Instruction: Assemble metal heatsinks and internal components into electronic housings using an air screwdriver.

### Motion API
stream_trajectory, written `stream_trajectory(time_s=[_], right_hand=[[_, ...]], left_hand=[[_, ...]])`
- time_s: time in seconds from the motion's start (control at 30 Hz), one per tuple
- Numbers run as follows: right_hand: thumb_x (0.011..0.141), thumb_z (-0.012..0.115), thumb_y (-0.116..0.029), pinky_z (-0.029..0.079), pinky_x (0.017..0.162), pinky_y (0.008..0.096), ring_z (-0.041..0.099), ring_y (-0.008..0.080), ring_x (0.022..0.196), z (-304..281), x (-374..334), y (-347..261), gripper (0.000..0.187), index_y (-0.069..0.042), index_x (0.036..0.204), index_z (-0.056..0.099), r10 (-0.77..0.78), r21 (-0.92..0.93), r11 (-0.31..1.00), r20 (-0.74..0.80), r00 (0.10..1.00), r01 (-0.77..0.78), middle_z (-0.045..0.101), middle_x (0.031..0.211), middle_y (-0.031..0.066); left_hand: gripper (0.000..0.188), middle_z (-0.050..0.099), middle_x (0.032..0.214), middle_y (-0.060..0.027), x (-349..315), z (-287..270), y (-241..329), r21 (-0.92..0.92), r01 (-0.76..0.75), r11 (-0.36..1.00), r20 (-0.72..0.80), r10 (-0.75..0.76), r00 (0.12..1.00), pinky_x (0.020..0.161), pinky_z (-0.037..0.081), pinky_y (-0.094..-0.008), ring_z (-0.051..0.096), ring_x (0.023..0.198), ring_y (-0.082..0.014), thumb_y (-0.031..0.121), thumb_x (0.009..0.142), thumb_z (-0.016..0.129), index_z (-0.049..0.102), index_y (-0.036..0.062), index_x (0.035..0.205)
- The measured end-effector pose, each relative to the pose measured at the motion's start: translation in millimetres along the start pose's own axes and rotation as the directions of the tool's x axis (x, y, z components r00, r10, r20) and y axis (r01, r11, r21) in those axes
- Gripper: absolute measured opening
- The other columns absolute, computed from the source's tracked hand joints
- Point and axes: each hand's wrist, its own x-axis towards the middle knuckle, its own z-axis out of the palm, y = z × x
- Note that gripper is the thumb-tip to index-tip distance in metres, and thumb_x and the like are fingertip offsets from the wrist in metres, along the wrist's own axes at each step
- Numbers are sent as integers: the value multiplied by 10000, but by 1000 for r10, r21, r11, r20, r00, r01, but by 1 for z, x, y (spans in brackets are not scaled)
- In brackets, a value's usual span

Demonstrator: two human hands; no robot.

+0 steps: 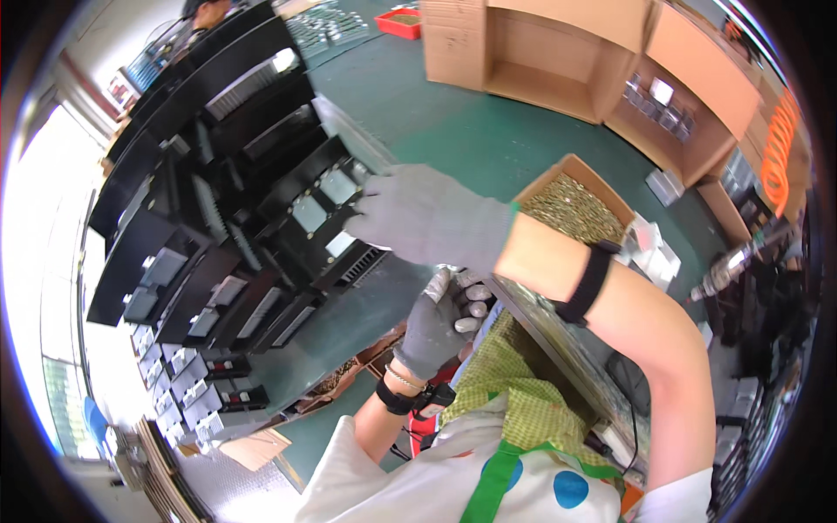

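My right hand (427,213), in a grey glove, reaches left across the bench with its back up. Its fingers look apart and slightly blurred, at the edge of a black metal housing (288,193) fitted with silver plates (336,186). Whether they touch the housing I cannot tell. Closer to my body, my left hand (433,327) wears a grey glove with silvery fingertips. Its fingers curl inward, and what lies inside them, if anything, is hidden. More black housings (166,288) with silver fittings are stacked along the left.
An open cardboard box (571,205) of small brassy parts stands right of my hands on the green bench (453,122). Large cardboard boxes (540,83) stand behind. A power screwdriver (725,272) and orange coiled hose (779,152) are at right. A person (207,13) is at the far left.
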Motion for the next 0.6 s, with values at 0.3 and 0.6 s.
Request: stream_trajectory(time_s=[0.3,0.6], right_hand=[[719,623,-252,483,826,396,581,229,919,-2,-101,-58,319,-130,1005,548,311,174,950,-478,821,-258,576,915,41],[759,689,-414,459,909,439,528,327,1144,-12,-337,-19,697,-125,1327,405,983,33,-147,-108,-150,-989,523,1231,143]], left_hand=[[382,569,1160,-92,23,-20,-45,870,-374,320,316,219,923,760,485,-266,560,994,-207,334,969,424,528,59,1212],[474,608,945,-96,55,82,-81,679,124,723,86,-246,966,584,425,-225,579,766,-141,341,988,395,492,-60,1222]])
